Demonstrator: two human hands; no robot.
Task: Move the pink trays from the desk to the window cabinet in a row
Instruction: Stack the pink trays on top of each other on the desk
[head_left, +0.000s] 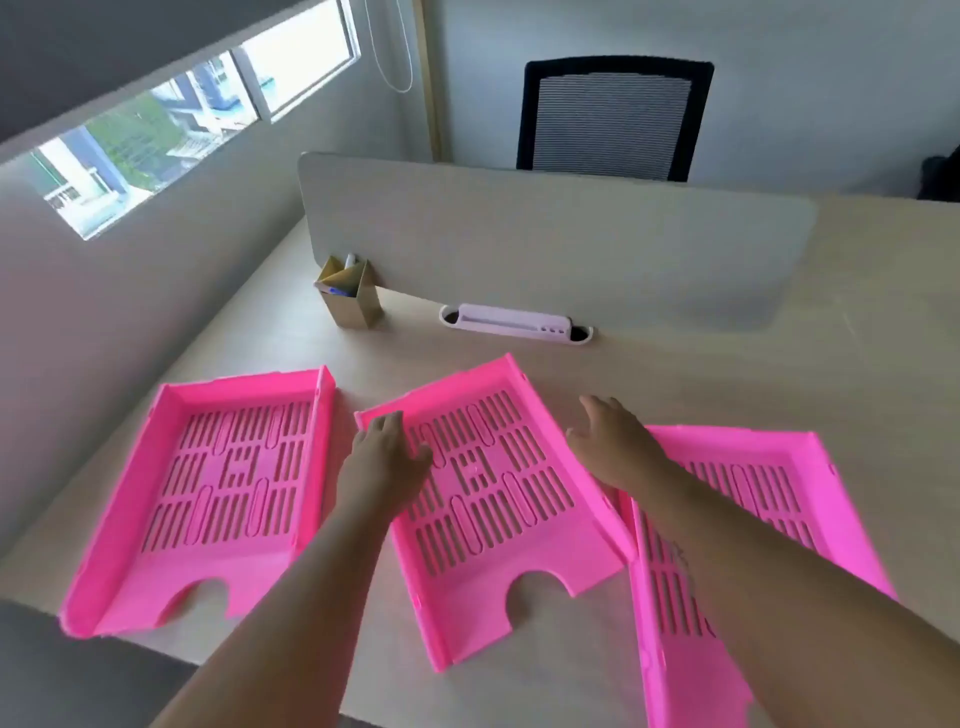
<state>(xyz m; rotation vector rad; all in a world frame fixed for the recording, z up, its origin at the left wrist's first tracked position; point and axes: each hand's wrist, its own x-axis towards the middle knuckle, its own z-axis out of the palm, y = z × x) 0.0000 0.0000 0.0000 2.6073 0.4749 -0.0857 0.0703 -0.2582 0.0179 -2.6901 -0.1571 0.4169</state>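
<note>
Three pink slotted trays lie side by side on the light wooden desk (675, 374). The left tray (208, 499) is untouched. The middle tray (493, 499) sits at an angle. My left hand (384, 457) grips its left wall, thumb inside over the slotted floor. Just above the middle tray's right wall hovers my right hand (613, 447), its fingers spread and holding nothing. My right forearm crosses over the right tray (753, 499), hiding much of it. The window cabinet is not in view.
A beige divider panel (545, 244) stands across the desk behind the trays. A small brown pen holder (350, 293) and a white cable port (511, 322) sit at its base. A black mesh chair (613, 119) stands beyond. A window (156, 135) is at upper left.
</note>
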